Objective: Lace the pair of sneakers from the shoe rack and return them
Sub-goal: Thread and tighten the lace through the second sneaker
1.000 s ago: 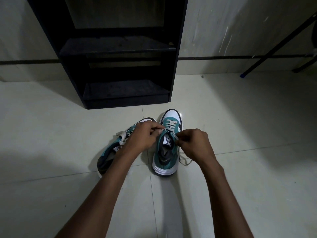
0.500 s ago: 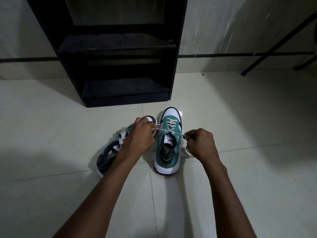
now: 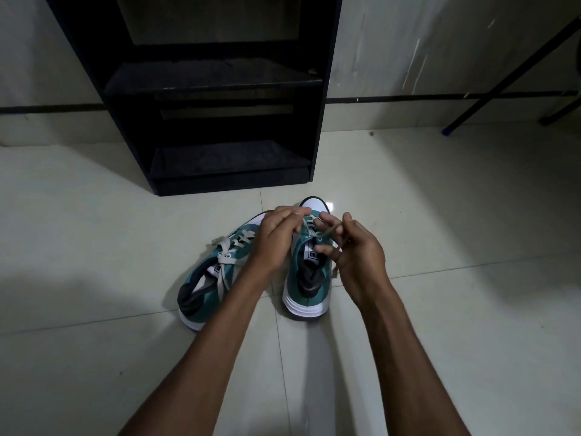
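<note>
Two teal-and-white sneakers stand on the tiled floor in front of the black shoe rack (image 3: 323,99). The right sneaker (image 3: 306,286) points away from me, and its pale lace (image 3: 327,231) is stretched between my hands above the tongue. My left hand (image 3: 278,239) pinches one lace end over the toe side. My right hand (image 3: 355,247) grips the other end with a finger hooked under it. The left sneaker (image 3: 209,280) lies angled to the left, its laces (image 3: 224,256) crossed and loose, partly hidden behind my left forearm.
The rack's two dark shelves (image 3: 229,158) hold nothing I can see. A black slanted metal leg (image 3: 503,77) with a blue foot rests on the floor at the far right, next to the wall. Pale floor tiles (image 3: 456,309) surround the shoes.
My hands had pulled the lace taut sideways; now they have come back together over the right sneaker, crossing the lace ends near the top eyelets.
</note>
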